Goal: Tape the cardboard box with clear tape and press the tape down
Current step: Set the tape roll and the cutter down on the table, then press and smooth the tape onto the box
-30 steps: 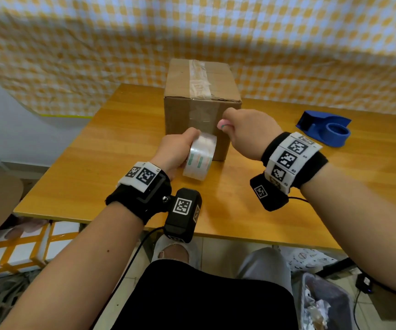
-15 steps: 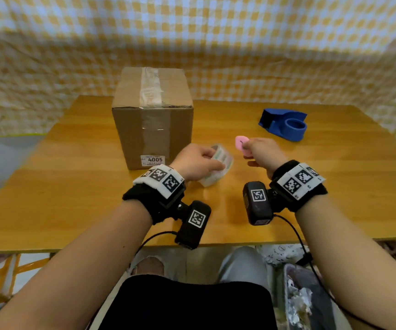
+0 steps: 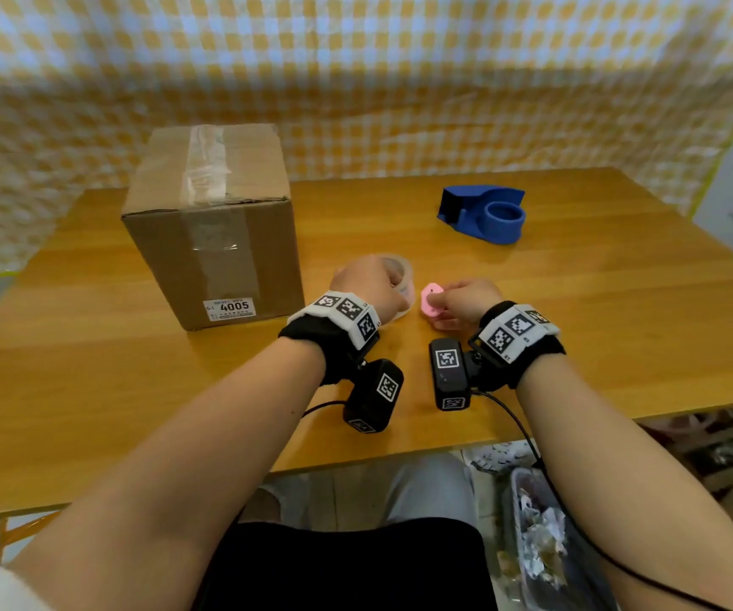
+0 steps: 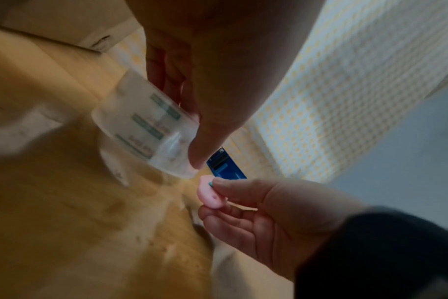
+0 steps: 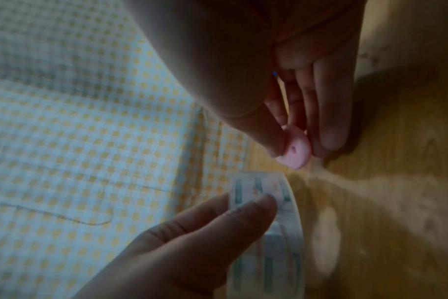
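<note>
Cardboard box (image 3: 212,222) left of centre | left hand (image 3: 366,286) grips clear tape roll (image 4: 143,129) | right hand (image 3: 466,299) pinches pink cutter (image 3: 430,300)

Beside the cardboard box (image 3: 212,227), the left hand (image 3: 366,286) hides most of the tape roll (image 3: 402,275). The roll's print is blurred in both wrist views. Right-hand fingers (image 3: 461,297) cover part of the small pink piece (image 3: 430,299); what it is cannot be told.

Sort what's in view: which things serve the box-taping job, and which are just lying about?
In use: cardboard box; clear tape roll, held by left hand; small pink cutter, pinched by right hand.
Lying about: blue tape dispenser; checked cloth.
</note>
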